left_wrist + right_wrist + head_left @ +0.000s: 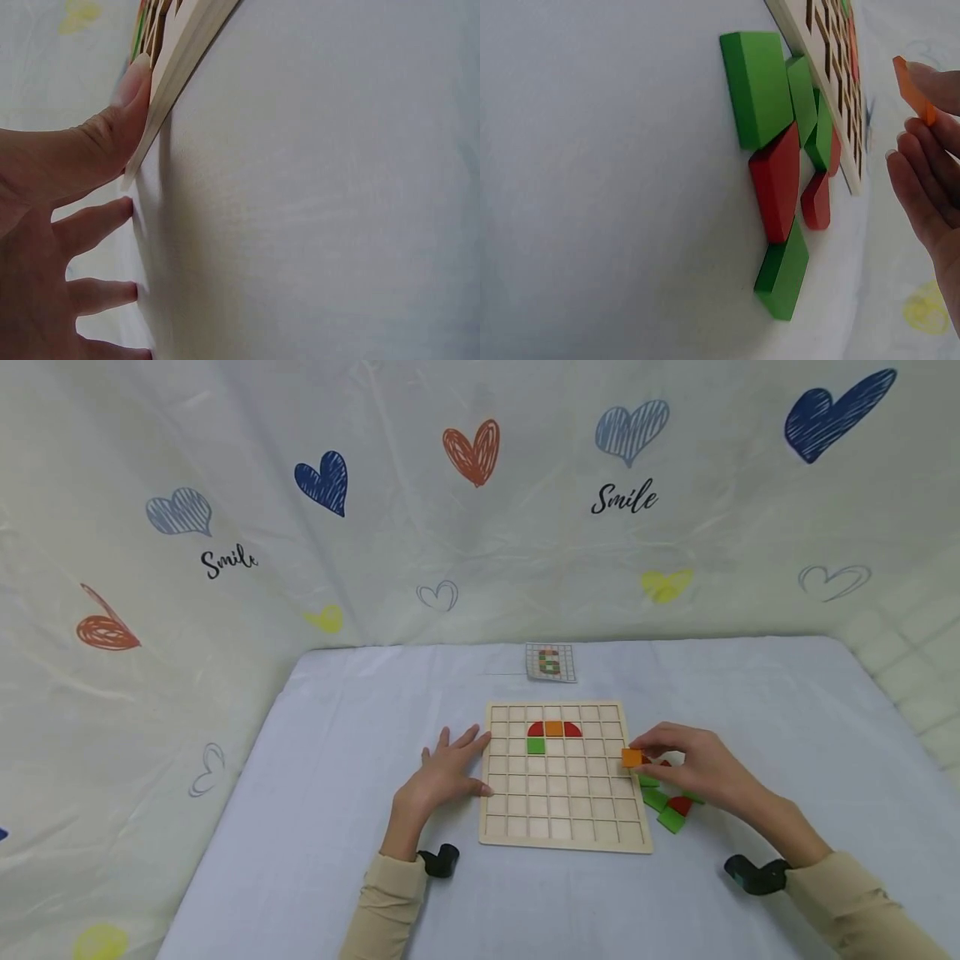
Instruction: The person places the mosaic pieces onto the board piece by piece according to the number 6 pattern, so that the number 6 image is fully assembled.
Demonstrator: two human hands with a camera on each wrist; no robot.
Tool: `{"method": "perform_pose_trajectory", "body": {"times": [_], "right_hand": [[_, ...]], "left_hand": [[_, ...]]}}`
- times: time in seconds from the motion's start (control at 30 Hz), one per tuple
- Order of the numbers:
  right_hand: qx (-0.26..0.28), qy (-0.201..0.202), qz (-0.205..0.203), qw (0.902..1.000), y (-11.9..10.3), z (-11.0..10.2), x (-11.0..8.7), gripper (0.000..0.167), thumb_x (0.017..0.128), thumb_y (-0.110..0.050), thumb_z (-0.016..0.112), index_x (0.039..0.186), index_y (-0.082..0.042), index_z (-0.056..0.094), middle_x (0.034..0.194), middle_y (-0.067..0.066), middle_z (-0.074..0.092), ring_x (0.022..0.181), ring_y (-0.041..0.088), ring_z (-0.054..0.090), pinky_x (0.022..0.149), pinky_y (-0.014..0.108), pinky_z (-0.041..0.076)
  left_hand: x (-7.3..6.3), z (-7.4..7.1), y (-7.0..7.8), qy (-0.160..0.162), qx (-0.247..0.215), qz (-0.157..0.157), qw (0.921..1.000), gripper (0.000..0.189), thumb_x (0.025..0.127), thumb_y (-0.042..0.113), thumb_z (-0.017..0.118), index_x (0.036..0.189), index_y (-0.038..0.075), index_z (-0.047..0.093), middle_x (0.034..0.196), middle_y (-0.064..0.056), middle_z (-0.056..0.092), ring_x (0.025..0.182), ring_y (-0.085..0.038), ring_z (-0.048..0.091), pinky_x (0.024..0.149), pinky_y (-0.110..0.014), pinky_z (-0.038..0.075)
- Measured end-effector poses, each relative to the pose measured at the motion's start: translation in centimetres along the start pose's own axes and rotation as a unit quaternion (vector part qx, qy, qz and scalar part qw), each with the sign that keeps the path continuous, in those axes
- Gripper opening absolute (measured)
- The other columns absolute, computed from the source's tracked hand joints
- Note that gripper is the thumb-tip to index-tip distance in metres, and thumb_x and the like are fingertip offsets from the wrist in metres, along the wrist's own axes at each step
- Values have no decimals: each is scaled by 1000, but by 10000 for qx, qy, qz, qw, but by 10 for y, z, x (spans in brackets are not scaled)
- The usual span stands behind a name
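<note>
While the left hand (444, 777) is spreading its fingers against the left edge of the wooden board (566, 828), the right hand (697, 764) is pinching an orange square (632, 757) between thumb and fingers, holding it up at the board's right edge. Green blocks (757, 90) and red blocks (776, 187) are lying beside that edge. Two red pieces (536, 729), an orange tile (553, 728) and a green tile (536, 746) are sitting in the board, and a card (551, 662) is lying beyond.

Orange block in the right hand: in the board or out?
Out: the right hand pinches the orange block in the air, apart from the board.
</note>
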State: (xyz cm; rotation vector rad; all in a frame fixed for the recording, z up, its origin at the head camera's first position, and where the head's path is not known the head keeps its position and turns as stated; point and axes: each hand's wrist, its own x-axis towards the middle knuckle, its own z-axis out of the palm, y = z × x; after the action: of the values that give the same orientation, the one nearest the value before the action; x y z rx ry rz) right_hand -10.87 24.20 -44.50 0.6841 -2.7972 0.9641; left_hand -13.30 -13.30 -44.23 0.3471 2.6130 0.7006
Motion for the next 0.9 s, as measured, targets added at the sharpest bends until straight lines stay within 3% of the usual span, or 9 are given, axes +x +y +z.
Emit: {"method": "perform_pose_trajectory", "body": {"times": [0.4, 0.6, 0.9], "right_hand": [[176, -305, 152, 9993, -16, 15, 20, 27, 82, -9, 87, 108, -9, 78, 100, -1, 72, 86, 18, 64, 76, 32, 60], [249, -279, 43, 9993, -22, 22, 29, 26, 82, -7, 86, 107, -7, 78, 99, 0, 72, 86, 20, 64, 74, 32, 58], [423, -487, 159, 9978, -32, 37, 41, 27, 83, -8, 85, 108, -6, 78, 101, 2, 73, 89, 19, 67, 81, 37, 61]], "left_hand": [[0, 0, -1, -3, -30, -17, 10000, 90, 83, 28, 85, 161, 21, 39, 171, -3, 25, 158, -49, 2, 118, -78, 7], [0, 0, -1, 26, 33, -24, 10000, 90, 83, 29, 85, 160, 21, 39, 171, -3, 25, 157, -49, 3, 117, -78, 8], [0, 0, -2, 4, -29, -32, 10000, 91, 83, 29, 85, 160, 22, 39, 171, -2, 25, 158, -48, 2, 118, -77, 7]]}}
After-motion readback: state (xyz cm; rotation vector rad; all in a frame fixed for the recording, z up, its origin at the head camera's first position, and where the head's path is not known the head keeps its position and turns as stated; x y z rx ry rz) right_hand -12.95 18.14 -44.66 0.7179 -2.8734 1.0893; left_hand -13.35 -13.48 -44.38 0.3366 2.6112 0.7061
